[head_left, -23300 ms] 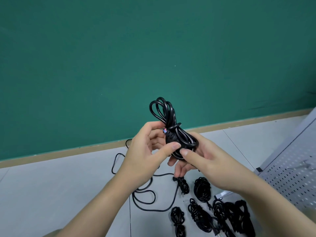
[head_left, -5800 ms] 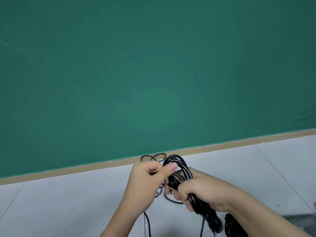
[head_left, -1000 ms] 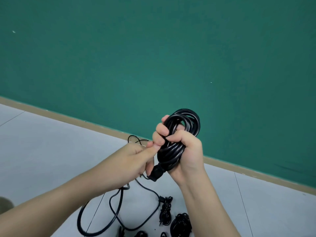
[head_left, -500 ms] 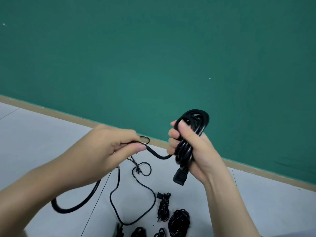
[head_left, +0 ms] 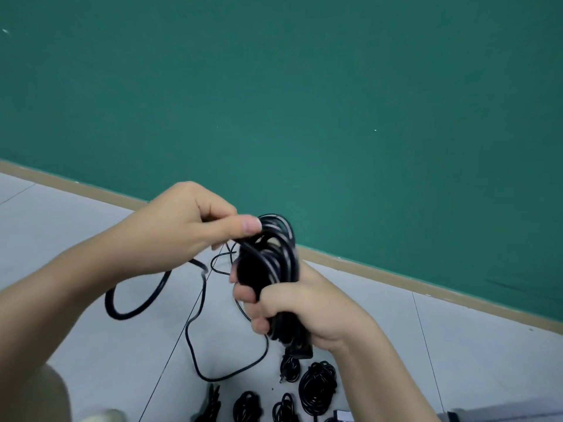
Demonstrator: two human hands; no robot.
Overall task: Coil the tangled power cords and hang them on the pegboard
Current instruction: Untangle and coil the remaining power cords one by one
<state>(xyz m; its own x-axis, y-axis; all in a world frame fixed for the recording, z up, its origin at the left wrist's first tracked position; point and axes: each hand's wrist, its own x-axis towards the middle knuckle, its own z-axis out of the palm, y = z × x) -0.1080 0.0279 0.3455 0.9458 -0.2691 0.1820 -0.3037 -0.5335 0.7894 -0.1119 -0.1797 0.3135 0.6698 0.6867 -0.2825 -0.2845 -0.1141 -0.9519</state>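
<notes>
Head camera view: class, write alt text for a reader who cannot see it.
A right hand grips a half-wound coil of black power cord while the left hand pinches its loose end at the coil's top. Slack trails onto the grey floor, where bundled cords lie below a green wall.

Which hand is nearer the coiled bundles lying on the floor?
Right. The right hand grips the cord coil just above the floor bundles; the left hand pinches the cord higher up, to the left.
</notes>
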